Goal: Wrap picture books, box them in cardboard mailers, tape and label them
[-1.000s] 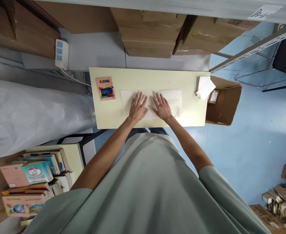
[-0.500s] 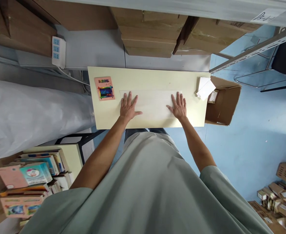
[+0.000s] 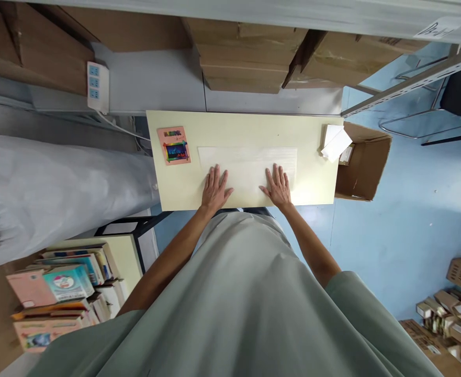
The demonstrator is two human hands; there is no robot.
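A thin, whitish see-through sheet (image 3: 246,162) lies flat across the middle of the cream tabletop (image 3: 230,128). My left hand (image 3: 215,189) rests palm down on its left part, fingers spread. Flat on its right part is my right hand (image 3: 277,187), fingers apart and thumb pointing inward. Both hands are close to the table's front edge and grip nothing. To the left lies a pink book (image 3: 174,146) with a dark rainbow-framed picture. White papers or cards (image 3: 336,142) sit overlapping at the right end of the table.
An open cardboard box (image 3: 362,165) stands against the table's right end. Large cartons (image 3: 246,63) line the shelf behind. A white power strip (image 3: 98,86) lies at the back left. A bulky plastic-wrapped roll (image 3: 65,188) and stacked books (image 3: 65,285) are on the left.
Both hands have slid toward me over the sheet, nearer the table's front edge, and slightly closer together. The sheet's upper part is now uncovered.
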